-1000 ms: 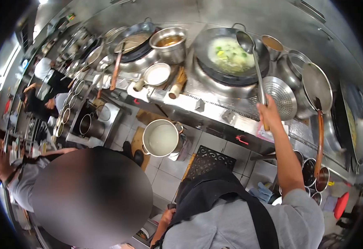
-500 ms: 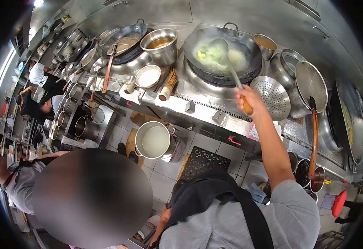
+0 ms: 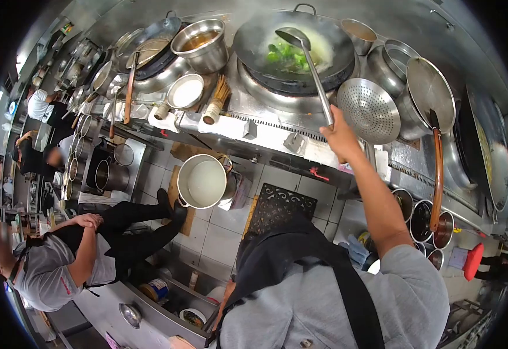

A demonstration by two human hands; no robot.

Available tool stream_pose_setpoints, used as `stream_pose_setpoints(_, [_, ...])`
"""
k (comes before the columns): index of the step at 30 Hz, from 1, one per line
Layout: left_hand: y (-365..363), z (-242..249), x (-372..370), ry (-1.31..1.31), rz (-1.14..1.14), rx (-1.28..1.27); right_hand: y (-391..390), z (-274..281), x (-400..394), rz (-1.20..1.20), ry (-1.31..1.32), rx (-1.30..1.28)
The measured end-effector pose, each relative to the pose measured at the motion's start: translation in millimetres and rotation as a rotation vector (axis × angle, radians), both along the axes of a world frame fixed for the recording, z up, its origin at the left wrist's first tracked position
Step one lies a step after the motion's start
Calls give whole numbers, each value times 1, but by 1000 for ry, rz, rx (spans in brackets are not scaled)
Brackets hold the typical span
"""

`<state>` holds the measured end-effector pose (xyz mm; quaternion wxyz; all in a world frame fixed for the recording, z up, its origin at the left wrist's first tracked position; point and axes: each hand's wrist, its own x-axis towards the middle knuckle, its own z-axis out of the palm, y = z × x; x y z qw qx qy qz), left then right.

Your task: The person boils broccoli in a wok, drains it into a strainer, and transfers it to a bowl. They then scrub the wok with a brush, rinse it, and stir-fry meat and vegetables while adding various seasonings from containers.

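My right hand [image 3: 342, 138] is wrapped round the handle of a long metal ladle [image 3: 319, 81]. The ladle's bowl hangs over a large dark wok [image 3: 251, 43] on the stove. In the wok lie bright green vegetables [image 3: 286, 56] in pale, steaming liquid. Just to the right of the wok, near my hand, rests a round perforated strainer [image 3: 369, 110]. My left arm hangs low beside my black apron, and its hand is hidden from view.
A second wok [image 3: 164, 29] and a steel pot of brown liquid [image 3: 200, 55] are on the left. A large white pot [image 3: 202, 181] stands below the counter edge. Another person [image 3: 62, 267] sits or leans at left with hands clasped. A mesh strainer [image 3: 432, 96] is at right.
The ladle's bowl has risen out of the liquid and shifted left in view. The green vegetables now show more clearly. The blurred oval that covered the lower left is gone.
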<state>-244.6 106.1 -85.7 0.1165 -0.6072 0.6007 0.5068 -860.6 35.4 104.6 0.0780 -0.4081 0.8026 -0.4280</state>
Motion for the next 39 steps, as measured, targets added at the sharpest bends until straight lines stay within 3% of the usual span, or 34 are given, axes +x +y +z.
stream_pose_setpoints(3, [-2,-4,2,7,8,4,3,0,39,-110,-512,-20])
stream_pose_setpoints(4, [-2,-5,2,14,13,7,10,11,56,-184,-622,106])
stream_pose_setpoints(6, [-2,-3,-1,32,28,10,18,6,79,-196,-710,172])
stream_pose_setpoints(12, [-4,2,-7,201,148,-21,51,-54,101,-131,-616,212])
stream_pose_setpoints(15, [-13,9,-22,415,545,106,68,-72,98,-25,-480,123])
stream_pose_setpoints(16, [-27,28,-45,418,847,218,72,-75,98,9,-431,75])
stream_pose_setpoints(18, [-46,67,-73,474,958,239,78,-62,95,20,-597,215])
stream_pose_setpoints(20, [-66,63,-86,609,981,133,79,-54,92,12,-716,274])
stream_pose_setpoints(24, [-129,100,-138,762,770,137,72,-45,87,-58,-654,323])
stream_pose_setpoints(29, [-224,159,-262,978,349,132,88,-32,64,-73,-276,53])
stream_pose_setpoints(31, [-259,192,-317,1009,124,104,108,37,56,-134,-248,482])
stream_pose_setpoints(32, [-277,190,-339,1036,-46,11,138,23,45,-161,-148,365])
stream_pose_setpoints(33, [-294,196,-365,1082,-266,-233,155,46,40,-238,-91,467])
stream_pose_setpoints(34, [-302,236,-388,1027,-375,-221,160,83,40,-272,100,525])
stream_pose_setpoints(35, [-313,259,-413,1064,-523,-289,163,122,40,-352,-39,598])
stream_pose_setpoints(36, [-324,283,-435,1045,-746,-543,173,146,34,-336,45,723])
stream_pose_setpoints(37, [-335,292,-460,1092,-888,-759,159,176,37,-276,159,687])
stream_pose_setpoints(39, [-344,294,-501,979,-1015,-807,119,208,32,-243,210,846])
